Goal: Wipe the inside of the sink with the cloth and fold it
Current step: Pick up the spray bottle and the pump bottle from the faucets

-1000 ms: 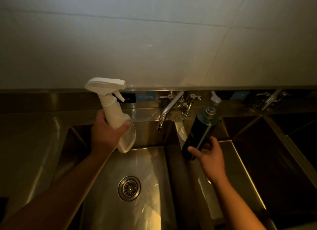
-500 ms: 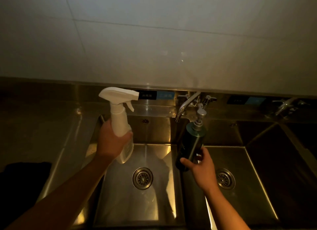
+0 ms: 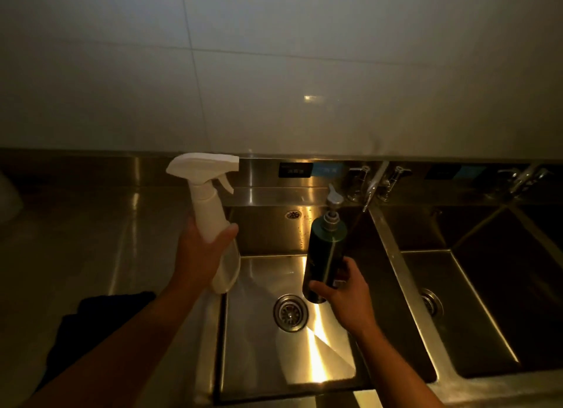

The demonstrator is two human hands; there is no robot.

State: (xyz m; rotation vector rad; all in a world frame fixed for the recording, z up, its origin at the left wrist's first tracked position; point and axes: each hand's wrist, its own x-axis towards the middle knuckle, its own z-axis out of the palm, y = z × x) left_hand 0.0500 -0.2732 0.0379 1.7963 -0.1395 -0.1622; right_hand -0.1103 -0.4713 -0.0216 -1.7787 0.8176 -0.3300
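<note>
Stainless sink [image 3: 262, 374] under dim light. Left hand [image 3: 201, 255] grips white spray bottle [image 3: 210, 212]; right hand [image 3: 347, 298] clasps dark pump bottle [image 3: 326, 255]. Dark cloth [image 3: 91, 322] lies on counter [image 3: 76, 240].

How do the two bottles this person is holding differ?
The spray bottle is white with a trigger head; the pump bottle is dark with a silver pump top. The left hand grips the spray bottle mid-body; the right hand holds the pump bottle near its base. Both are lifted, nearly upright.

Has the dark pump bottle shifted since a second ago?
Yes. Against the faucet, the dark pump bottle in the right hand has gone leftward: it was right of the faucet, now left of it.
</note>
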